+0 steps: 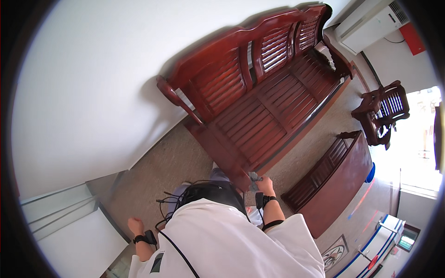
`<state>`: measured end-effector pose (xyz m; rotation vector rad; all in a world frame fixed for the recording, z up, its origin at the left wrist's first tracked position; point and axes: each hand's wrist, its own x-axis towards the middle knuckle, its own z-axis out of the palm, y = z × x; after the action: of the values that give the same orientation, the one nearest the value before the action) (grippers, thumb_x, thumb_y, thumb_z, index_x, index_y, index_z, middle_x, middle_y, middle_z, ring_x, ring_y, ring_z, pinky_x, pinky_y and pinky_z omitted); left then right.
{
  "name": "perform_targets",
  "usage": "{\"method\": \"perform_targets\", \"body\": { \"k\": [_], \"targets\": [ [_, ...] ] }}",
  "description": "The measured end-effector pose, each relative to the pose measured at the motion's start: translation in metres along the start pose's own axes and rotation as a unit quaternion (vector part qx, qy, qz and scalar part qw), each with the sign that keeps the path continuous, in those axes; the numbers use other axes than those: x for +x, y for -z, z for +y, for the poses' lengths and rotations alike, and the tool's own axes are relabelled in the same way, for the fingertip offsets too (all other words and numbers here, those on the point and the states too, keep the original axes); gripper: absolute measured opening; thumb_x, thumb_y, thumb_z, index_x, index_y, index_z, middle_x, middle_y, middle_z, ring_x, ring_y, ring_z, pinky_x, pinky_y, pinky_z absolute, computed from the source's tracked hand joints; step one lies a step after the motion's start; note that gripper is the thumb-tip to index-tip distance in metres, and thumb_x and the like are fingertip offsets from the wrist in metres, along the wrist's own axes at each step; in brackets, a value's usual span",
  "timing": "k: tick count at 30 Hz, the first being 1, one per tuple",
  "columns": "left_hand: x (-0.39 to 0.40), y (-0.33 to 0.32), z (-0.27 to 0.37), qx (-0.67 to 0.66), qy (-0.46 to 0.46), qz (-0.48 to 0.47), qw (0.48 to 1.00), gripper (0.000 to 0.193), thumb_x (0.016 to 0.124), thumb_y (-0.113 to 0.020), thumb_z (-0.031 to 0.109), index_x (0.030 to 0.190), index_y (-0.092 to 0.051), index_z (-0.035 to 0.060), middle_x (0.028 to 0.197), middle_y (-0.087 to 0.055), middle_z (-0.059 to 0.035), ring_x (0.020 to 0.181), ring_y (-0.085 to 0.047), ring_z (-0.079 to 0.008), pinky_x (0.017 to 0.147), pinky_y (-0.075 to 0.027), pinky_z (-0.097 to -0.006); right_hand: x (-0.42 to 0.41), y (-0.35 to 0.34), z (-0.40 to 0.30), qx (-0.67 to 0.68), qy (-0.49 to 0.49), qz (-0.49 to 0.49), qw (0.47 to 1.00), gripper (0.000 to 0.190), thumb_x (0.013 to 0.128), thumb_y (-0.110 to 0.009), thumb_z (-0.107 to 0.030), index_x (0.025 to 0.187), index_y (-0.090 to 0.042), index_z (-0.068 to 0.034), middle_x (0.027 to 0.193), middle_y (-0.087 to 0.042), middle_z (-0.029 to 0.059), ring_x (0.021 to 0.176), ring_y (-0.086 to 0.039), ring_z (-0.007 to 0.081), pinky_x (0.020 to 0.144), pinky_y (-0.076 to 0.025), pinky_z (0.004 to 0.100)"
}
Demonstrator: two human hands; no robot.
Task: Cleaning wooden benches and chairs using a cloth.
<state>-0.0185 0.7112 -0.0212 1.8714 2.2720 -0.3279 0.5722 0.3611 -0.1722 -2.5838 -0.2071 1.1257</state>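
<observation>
A grey cloth is bunched in my right hand, whose fingers are closed around it. The cloth touches the front end of the near armrest of a dark red, slatted wooden bench. To the left, my left hand hangs beside my body, away from the bench. Its fingers look curled in, and nothing shows in it. Both wrists carry black strapped devices.
A long wooden coffee table stands right of the bench, with a matching wooden armchair beyond. A white wall runs behind the bench. Black cables hang at my waist. A clear plastic bag is below my right wrist.
</observation>
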Motion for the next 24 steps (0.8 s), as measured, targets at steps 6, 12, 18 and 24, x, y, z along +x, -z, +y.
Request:
{"method": "perform_targets", "body": {
  "k": [6,12,18,24],
  "targets": [
    [0.002,-0.001,-0.001,-0.048,-0.154,-0.180,0.970,0.019,0.075,-0.076,0.006,0.094,-0.076,-0.0004,0.089,-0.076,-0.0185,0.087,-0.073,-0.0339,0.078,-0.057,-0.0434,-0.022,-0.017,0.008,0.047,-0.002,0.009,0.999,0.049,0.072,-0.080,-0.028,0.116,-0.073,-0.006,0.109,-0.074,0.0231,0.108,-0.070,0.0392,0.094,-0.055,0.0454],
    [0.027,-0.005,0.033,-0.217,0.034,-0.270,0.938,0.025,0.074,-0.074,0.005,0.099,-0.081,0.0052,0.083,-0.077,-0.0123,0.080,-0.075,-0.0294,0.077,-0.058,-0.0381,-0.086,-0.030,0.066,0.032,-0.081,0.026,0.996,0.052,0.070,-0.080,-0.027,0.114,-0.073,-0.001,0.108,-0.074,0.0242,0.106,-0.071,0.0372,0.093,-0.056,0.0429],
    [0.042,-0.015,0.033,-0.024,-0.221,-0.158,0.962,0.023,0.072,-0.073,0.002,0.093,-0.081,0.0051,0.077,-0.075,-0.0157,0.082,-0.074,-0.0327,0.080,-0.059,-0.0385,-0.177,-0.048,0.119,0.029,-0.165,0.040,0.985,0.050,0.072,-0.080,-0.027,0.114,-0.073,-0.001,0.110,-0.075,0.0219,0.108,-0.071,0.0363,0.093,-0.055,0.0420],
    [0.037,-0.035,0.029,-0.234,-0.141,-0.333,0.902,0.021,0.073,-0.072,0.002,0.092,-0.081,0.0042,0.075,-0.074,-0.0135,0.071,-0.075,-0.0258,0.066,-0.060,-0.0373,-0.255,-0.066,0.168,-0.019,-0.176,0.092,0.980,0.047,0.070,-0.083,-0.032,0.106,-0.074,-0.002,0.103,-0.075,0.0214,0.102,-0.072,0.0364,0.088,-0.056,0.0427]
  ]
}}
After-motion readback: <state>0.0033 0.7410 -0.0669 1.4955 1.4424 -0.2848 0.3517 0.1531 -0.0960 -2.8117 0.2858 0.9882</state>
